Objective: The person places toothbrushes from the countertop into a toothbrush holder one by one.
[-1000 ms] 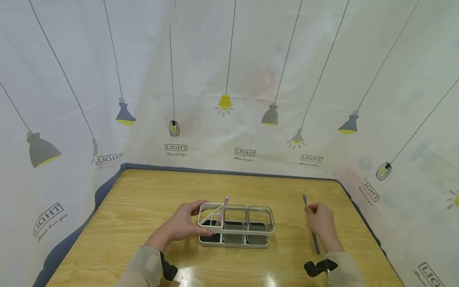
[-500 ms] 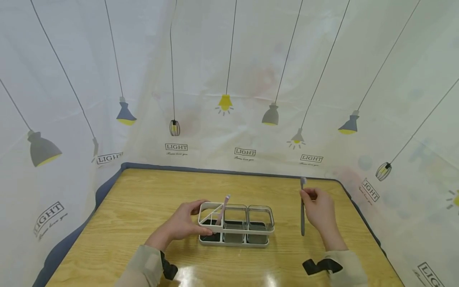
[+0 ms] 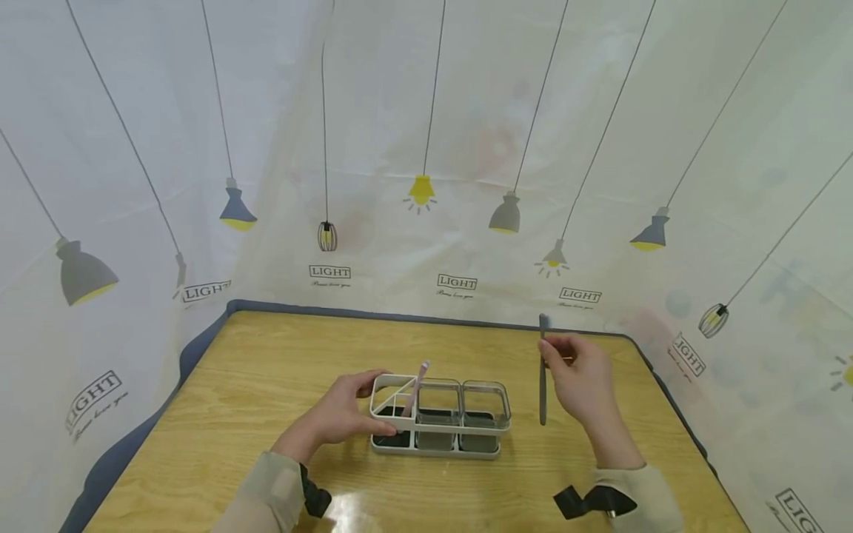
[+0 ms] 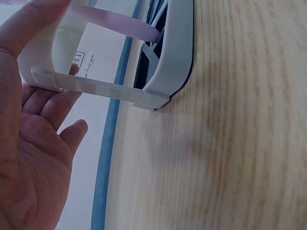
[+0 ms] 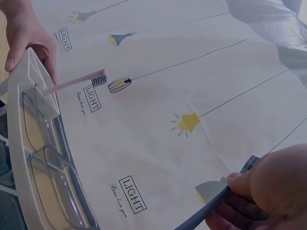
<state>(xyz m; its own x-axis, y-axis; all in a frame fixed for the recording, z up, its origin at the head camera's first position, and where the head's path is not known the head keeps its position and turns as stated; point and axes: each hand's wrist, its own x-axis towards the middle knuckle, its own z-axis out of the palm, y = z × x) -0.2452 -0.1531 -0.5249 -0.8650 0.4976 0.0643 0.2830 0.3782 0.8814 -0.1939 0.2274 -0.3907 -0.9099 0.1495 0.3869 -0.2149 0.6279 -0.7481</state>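
A white toothbrush holder [image 3: 440, 428] with a divided left section and two clear cups [image 3: 485, 403] stands on the wooden table. My left hand [image 3: 343, 411] grips its left end, thumb in front and fingers behind. A pink toothbrush [image 3: 415, 389] stands tilted in the divided section, its bristles showing in the right wrist view. To the right of the holder, my right hand [image 3: 580, 374] pinches a dark grey toothbrush [image 3: 543, 385] near its head. That toothbrush hangs upright above the table, head up and handle end down.
The wooden table [image 3: 280, 355] has a blue-grey edge [image 3: 400, 317] along its back and sides. Behind it hangs a white curtain [image 3: 373, 133] printed with lamps. Dark straps sit at both wrists.
My right hand has lifted the grey toothbrush off the table, turned it upright and carried it left toward the holder. The left hand and the holder stay where they were.
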